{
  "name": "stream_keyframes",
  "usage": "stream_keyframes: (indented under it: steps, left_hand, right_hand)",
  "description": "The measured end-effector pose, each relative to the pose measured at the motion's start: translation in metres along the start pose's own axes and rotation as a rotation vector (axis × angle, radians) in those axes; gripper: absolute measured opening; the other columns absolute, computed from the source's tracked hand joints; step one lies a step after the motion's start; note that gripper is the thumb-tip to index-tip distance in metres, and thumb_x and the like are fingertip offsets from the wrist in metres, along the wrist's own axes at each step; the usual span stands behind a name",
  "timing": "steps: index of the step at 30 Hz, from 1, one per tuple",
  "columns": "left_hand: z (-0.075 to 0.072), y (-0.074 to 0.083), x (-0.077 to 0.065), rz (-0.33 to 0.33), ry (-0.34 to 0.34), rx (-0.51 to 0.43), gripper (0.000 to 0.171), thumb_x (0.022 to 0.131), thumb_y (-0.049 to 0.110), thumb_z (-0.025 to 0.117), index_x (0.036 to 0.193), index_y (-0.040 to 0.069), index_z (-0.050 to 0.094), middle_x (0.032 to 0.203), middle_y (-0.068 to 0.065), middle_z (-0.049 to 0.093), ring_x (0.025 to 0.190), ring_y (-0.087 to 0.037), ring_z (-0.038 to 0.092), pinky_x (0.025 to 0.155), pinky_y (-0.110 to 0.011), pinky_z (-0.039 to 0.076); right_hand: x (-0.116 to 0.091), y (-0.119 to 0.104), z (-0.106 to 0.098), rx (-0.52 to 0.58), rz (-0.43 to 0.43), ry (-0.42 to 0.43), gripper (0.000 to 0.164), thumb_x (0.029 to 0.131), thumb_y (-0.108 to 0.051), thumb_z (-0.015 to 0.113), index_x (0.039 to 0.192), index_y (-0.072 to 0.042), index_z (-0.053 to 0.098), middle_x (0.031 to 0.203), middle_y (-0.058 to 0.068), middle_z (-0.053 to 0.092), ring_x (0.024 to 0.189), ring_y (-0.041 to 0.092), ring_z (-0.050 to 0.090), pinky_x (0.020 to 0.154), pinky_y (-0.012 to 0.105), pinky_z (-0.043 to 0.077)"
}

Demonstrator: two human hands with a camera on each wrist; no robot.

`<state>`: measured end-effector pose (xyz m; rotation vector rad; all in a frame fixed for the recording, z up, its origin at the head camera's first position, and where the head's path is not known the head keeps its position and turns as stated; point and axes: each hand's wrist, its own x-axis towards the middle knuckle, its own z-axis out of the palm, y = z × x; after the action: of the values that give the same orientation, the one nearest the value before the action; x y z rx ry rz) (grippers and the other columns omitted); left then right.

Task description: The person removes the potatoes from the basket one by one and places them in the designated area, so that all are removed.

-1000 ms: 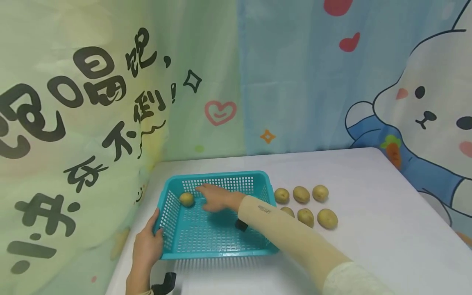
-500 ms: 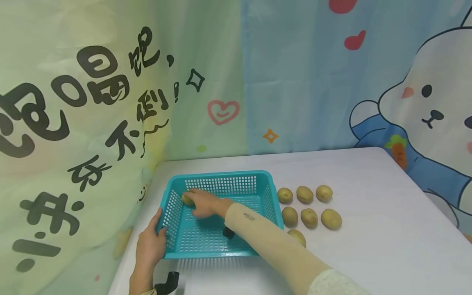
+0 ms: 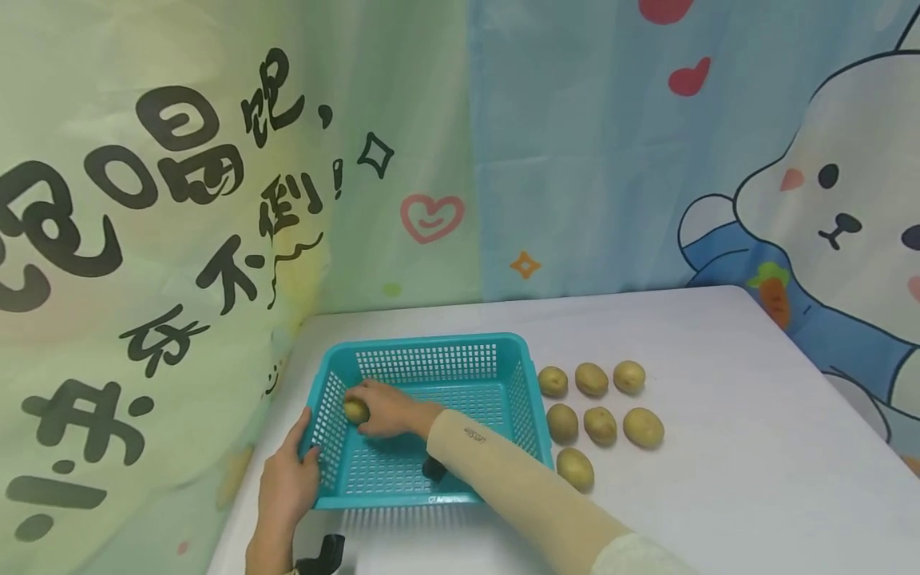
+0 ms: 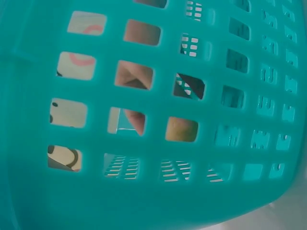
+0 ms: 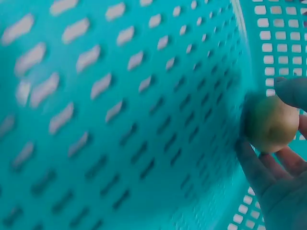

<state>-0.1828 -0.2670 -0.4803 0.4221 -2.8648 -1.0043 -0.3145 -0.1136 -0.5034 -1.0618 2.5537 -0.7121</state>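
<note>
A turquoise plastic basket [image 3: 431, 498] with perforated walls stands on the table. Inside it, by the left wall, is a yellow-brown potato [image 3: 355, 410]. My right hand [image 3: 388, 409] reaches in from the right and grips this potato; in the right wrist view, thumb and fingers curve round the potato [image 5: 271, 123]. My left hand [image 3: 287, 481] holds the basket's left side, thumb at the rim. Through the holes of the basket wall [image 4: 158, 196], the left wrist view shows bits of the potato [image 4: 181, 129] and of the right hand [image 4: 134, 74].
Several potatoes lie in loose rows on the white table [image 3: 719, 383] to the basket's right, the nearest potato [image 3: 575, 469] close to my right sleeve [image 3: 517, 479]. A printed curtain [image 3: 575, 160] hangs behind the table and along its left side.
My right hand has moved left onto the potato in the basket and taken hold of it. The potato has shifted a little toward me along the left wall. My left hand stays on the basket.
</note>
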Motion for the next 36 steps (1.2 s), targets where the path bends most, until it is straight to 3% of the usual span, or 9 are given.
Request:
stream_keyframes:
  steps: [9, 16, 21, 29, 36]
  left_hand:
    - [0.002, 0.003, 0.003, 0.001, 0.002, -0.014, 0.059, 0.099, 0.008, 0.048, 0.155, 0.013, 0.028, 0.140, -0.032, 0.045, 0.112, -0.048, 0.056, 0.084, -0.058, 0.045]
    - [0.002, 0.002, 0.002, -0.018, 0.004, -0.008, 0.059, 0.100, 0.008, 0.047, 0.155, 0.014, 0.028, 0.141, -0.032, 0.045, 0.116, -0.047, 0.054, 0.088, -0.059, 0.044]
    - [0.000, 0.000, 0.001, -0.033, 0.016, 0.006, 0.059, 0.099, 0.008, 0.048, 0.155, 0.015, 0.029, 0.139, -0.032, 0.046, 0.104, -0.041, 0.059, 0.082, -0.056, 0.046]
    - [-0.001, 0.005, 0.002, -0.045, 0.019, -0.017, 0.059, 0.099, 0.009, 0.048, 0.155, 0.017, 0.029, 0.141, -0.032, 0.045, 0.104, -0.040, 0.058, 0.080, -0.054, 0.046]
    - [-0.001, 0.001, 0.001, -0.079, 0.004, -0.021, 0.060, 0.100, 0.010, 0.046, 0.156, 0.019, 0.027, 0.144, -0.031, 0.042, 0.116, -0.046, 0.053, 0.087, -0.057, 0.044]
  right_hand:
    - [0.008, 0.003, 0.010, 0.119, 0.068, 0.106, 0.055, 0.087, -0.015, 0.074, 0.138, -0.011, 0.054, 0.134, 0.003, 0.058, 0.118, 0.016, 0.054, 0.095, 0.027, 0.044]
    - [0.011, 0.003, 0.014, 0.158, 0.098, 0.080, 0.058, 0.086, -0.016, 0.075, 0.139, -0.013, 0.053, 0.134, 0.003, 0.058, 0.118, 0.016, 0.054, 0.093, 0.027, 0.045]
    - [0.012, 0.002, 0.015, 0.204, 0.105, 0.090, 0.056, 0.084, -0.018, 0.077, 0.136, -0.013, 0.055, 0.131, 0.002, 0.059, 0.113, 0.015, 0.055, 0.089, 0.025, 0.046]
    - [0.002, 0.011, -0.011, 0.294, 0.118, 0.200, 0.054, 0.079, -0.015, 0.082, 0.129, -0.010, 0.060, 0.127, 0.005, 0.062, 0.109, 0.019, 0.059, 0.082, 0.026, 0.048]
    - [-0.013, 0.013, -0.033, 0.339, 0.104, 0.198, 0.055, 0.083, -0.014, 0.079, 0.133, -0.009, 0.057, 0.130, 0.005, 0.060, 0.107, 0.018, 0.060, 0.081, 0.025, 0.048]
